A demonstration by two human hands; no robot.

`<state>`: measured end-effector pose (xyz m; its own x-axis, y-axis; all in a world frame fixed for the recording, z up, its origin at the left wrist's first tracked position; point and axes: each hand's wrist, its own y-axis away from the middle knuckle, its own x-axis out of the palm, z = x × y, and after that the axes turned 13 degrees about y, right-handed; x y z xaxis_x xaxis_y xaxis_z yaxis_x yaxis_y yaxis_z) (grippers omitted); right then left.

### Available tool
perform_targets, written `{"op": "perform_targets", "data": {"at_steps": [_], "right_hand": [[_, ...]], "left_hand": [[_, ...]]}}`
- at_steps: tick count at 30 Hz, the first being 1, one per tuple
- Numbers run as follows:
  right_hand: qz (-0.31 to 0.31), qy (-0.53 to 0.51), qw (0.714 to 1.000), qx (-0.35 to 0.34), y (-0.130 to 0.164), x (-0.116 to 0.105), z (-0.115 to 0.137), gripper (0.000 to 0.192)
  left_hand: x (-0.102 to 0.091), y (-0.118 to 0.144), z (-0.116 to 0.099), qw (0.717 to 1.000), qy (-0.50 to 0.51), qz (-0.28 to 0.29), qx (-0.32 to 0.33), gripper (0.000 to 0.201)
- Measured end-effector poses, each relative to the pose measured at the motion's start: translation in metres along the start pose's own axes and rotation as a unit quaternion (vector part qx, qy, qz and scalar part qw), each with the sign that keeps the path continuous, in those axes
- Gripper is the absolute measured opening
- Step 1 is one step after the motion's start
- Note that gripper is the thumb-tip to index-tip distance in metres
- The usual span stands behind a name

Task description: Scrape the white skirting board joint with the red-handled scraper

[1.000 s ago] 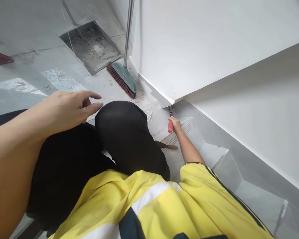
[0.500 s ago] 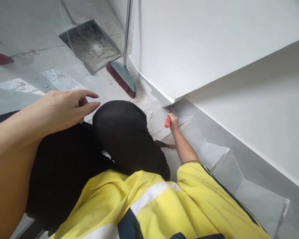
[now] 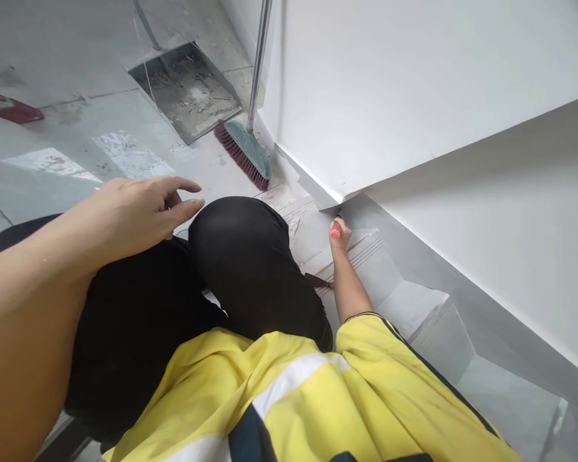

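Note:
My right hand (image 3: 340, 234) grips a red-handled tool (image 3: 336, 230), its far end by the lower corner of the white wall (image 3: 351, 192); the tool's tip is too small to make out. Beneath my right forearm, a small trowel (image 3: 316, 280) lies on a grooved stair tread, partly covered by the arm. My left hand (image 3: 149, 212) hovers above my bent knee (image 3: 241, 244). It holds nothing, with thumb and forefinger apart and the other fingers slightly curled.
A broom (image 3: 245, 151) with a green head stands against the wall. Behind it a dustpan (image 3: 187, 90) holds rubble and dust. To the left lies a red object (image 3: 22, 112). Tiled stairs (image 3: 443, 321) go down on the right, along a grey skirting (image 3: 414, 256).
The red handle in my right hand has tilted, so its butt end now faces me more. The view has shifted slightly; my left hand keeps its pose.

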<state>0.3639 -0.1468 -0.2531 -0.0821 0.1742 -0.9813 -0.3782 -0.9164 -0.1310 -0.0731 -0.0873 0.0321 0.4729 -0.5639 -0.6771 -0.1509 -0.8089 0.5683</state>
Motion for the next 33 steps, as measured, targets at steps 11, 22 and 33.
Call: {"op": "perform_targets", "data": {"at_steps": [11,22,33], "right_hand": [[0.032,0.057,0.998,0.021,-0.016,0.005,0.033,0.020],[0.081,0.045,0.992,-0.086,0.002,-0.011,0.009,0.027],[0.089,0.050,0.992,-0.078,-0.014,-0.001,0.016,0.024]], "left_hand": [[-0.001,0.001,0.004,1.000,0.004,0.001,0.002,0.045],[0.000,-0.002,0.007,1.000,0.003,-0.006,0.015,0.048],[0.001,-0.004,0.002,1.000,-0.018,0.013,0.007,0.046]]}}
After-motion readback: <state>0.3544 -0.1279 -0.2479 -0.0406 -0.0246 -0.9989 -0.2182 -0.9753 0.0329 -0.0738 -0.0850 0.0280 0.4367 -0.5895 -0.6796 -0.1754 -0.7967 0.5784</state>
